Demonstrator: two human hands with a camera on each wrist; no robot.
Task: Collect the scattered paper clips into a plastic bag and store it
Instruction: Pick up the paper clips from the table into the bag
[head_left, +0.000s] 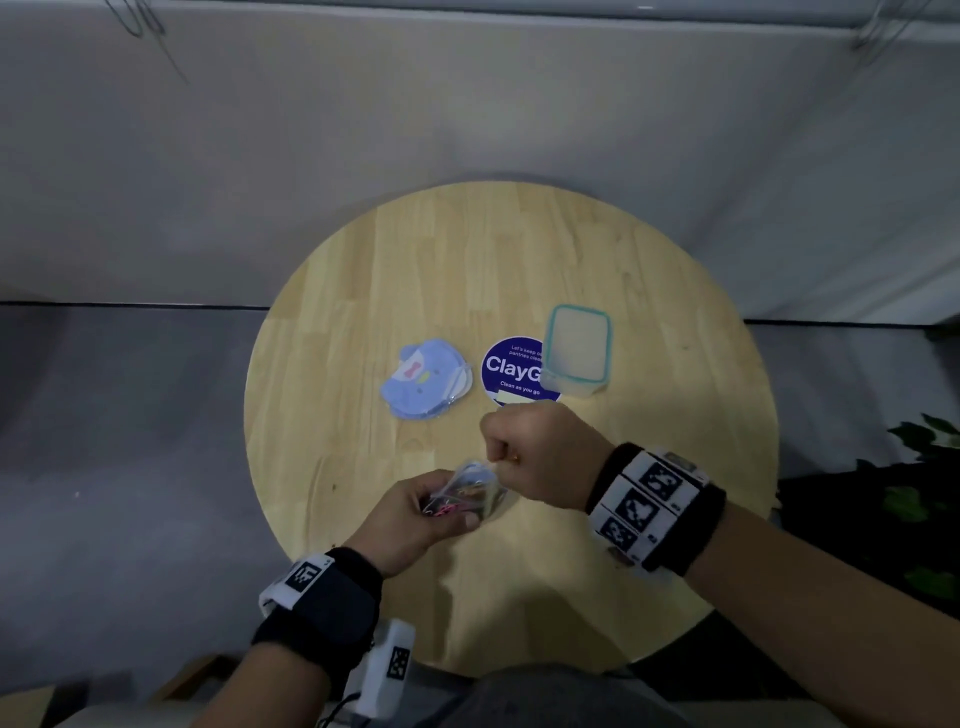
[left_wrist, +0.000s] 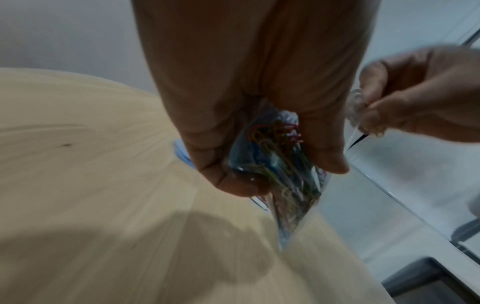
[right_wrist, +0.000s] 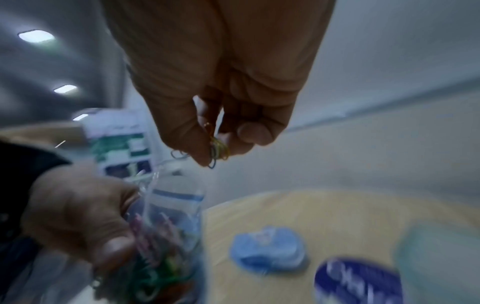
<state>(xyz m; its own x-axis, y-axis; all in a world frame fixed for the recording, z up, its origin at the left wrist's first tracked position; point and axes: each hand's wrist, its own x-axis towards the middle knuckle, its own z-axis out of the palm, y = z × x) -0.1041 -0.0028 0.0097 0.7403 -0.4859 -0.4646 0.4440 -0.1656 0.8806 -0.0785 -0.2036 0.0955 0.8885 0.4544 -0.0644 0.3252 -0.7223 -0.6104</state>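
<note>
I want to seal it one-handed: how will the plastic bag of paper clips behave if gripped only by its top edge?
The plastic bag is thin film, creased in the left hand, so likely floppy. The paper clips bunch low; it would probably sag bottom-heavy. The glossy film may slip.

The right hand (right_wrist: 221, 86) pinches a few coloured paper clips (right_wrist: 217, 150) just above the open mouth of a clear plastic bag (right_wrist: 171, 232). The left hand (right_wrist: 78, 218) grips that bag, which holds more clips. A blurred blue pouch (right_wrist: 267, 251) lies on the wooden table (right_wrist: 337, 216).
</note>
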